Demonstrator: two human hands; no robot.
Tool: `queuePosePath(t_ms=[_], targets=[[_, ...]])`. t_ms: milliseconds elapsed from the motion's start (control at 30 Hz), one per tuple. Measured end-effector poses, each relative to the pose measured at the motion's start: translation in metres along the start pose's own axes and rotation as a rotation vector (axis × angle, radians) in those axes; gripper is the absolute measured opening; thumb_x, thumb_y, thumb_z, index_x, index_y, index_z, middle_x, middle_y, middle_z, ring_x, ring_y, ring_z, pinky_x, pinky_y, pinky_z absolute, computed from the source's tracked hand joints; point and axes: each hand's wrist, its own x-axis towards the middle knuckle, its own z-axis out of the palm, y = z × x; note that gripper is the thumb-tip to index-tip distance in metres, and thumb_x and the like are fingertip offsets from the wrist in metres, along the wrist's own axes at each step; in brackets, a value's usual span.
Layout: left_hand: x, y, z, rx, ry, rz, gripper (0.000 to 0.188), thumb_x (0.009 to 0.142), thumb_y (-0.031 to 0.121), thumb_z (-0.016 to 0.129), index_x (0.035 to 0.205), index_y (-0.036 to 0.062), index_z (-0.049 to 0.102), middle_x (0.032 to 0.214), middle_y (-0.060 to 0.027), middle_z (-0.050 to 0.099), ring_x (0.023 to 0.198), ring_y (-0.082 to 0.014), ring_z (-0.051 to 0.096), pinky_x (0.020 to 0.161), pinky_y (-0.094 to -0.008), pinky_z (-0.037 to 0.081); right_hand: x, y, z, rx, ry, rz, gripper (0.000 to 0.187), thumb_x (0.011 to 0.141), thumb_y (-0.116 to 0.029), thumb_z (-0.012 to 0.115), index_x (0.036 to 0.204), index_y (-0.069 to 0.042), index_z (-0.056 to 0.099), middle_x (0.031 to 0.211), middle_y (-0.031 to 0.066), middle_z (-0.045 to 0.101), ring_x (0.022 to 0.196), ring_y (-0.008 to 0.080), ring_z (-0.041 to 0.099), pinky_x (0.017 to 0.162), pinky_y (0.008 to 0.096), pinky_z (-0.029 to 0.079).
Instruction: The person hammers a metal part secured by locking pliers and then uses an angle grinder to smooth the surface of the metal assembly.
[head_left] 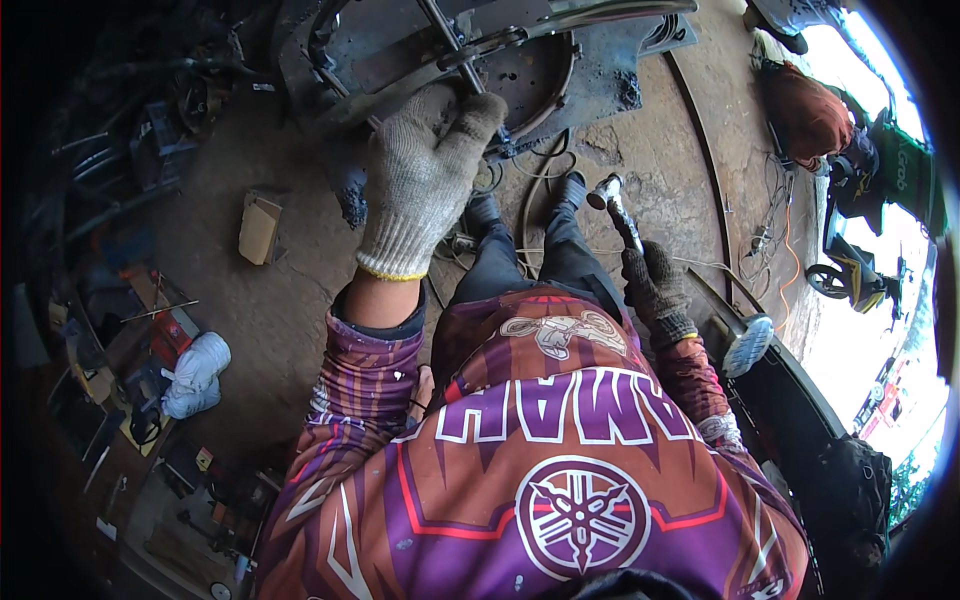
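Observation:
My left hand [425, 175], in a pale knitted work glove, is raised to the metalwork at the top of the view. Its fingers close round the lower end of a metal rod [445, 30] that slants across the work. Beneath and around the rod are a curved flat metal strip [590, 13] and a dark metal plate [605, 75] with a round ring-like part [568, 75]. Lower down at the right, my right hand [655, 290], in a darker grimy glove, grips a hammer [622, 215] by its handle, the head pointing up and away from the plate.
A small cardboard box [260, 230] lies on the floor at the left. Further left are a white bundle [197, 375] and cluttered tools. Cables [535, 195] run near my feet. At the right are an orange cord [790, 240], a reddish-brown cloth-like bundle [805, 115] and a parked motorbike [860, 275].

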Motion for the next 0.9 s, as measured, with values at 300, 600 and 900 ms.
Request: queuePosePath(t_ms=[300, 600, 900], targets=[[0.01, -0.002, 0.004, -0.218, -0.069, -0.12, 0.033, 0.1, 0.035, 0.066, 0.11, 0.0048, 0.072, 0.092, -0.0021, 0.074, 0.055, -0.0053, 0.059, 0.047, -0.0219, 0.045, -0.013, -0.018, -0.003, 0.017, 0.091, -0.015, 0.045, 0.096, -0.049, 0.065, 0.104, -0.005, 0.063, 0.071, 0.0049, 0.058, 0.057, 0.0158, 0.06, 0.054, 0.0346, 0.048], [0.006, 0.013, -0.029, -0.22, -0.267, -0.218, 0.025, 0.099, 0.024, 0.065, 0.114, 0.0043, 0.071, 0.076, 0.0018, 0.065, 0.058, -0.006, 0.06, 0.052, -0.0229, 0.047, -0.007, -0.034, -0.017, 0.212, 0.072, -0.069, 0.036, 0.098, -0.041, 0.067, 0.105, -0.006, 0.06, 0.077, 0.0018, 0.059, 0.053, 0.0123, 0.056, 0.046, 0.0289, 0.046], [-0.019, 0.006, -0.031, -0.114, 0.009, -0.285, 0.022, 0.095, 0.018, 0.068, 0.111, 0.0021, 0.072, 0.082, -0.0006, 0.067, 0.06, -0.0068, 0.059, 0.055, -0.0242, 0.048, 0.054, -0.04, -0.088, 0.218, 0.055, -0.033, 0.039, 0.096, -0.046, 0.068, 0.104, -0.008, 0.06, 0.077, 0.0018, 0.058, 0.055, 0.0132, 0.055, 0.048, 0.0298, 0.044]])
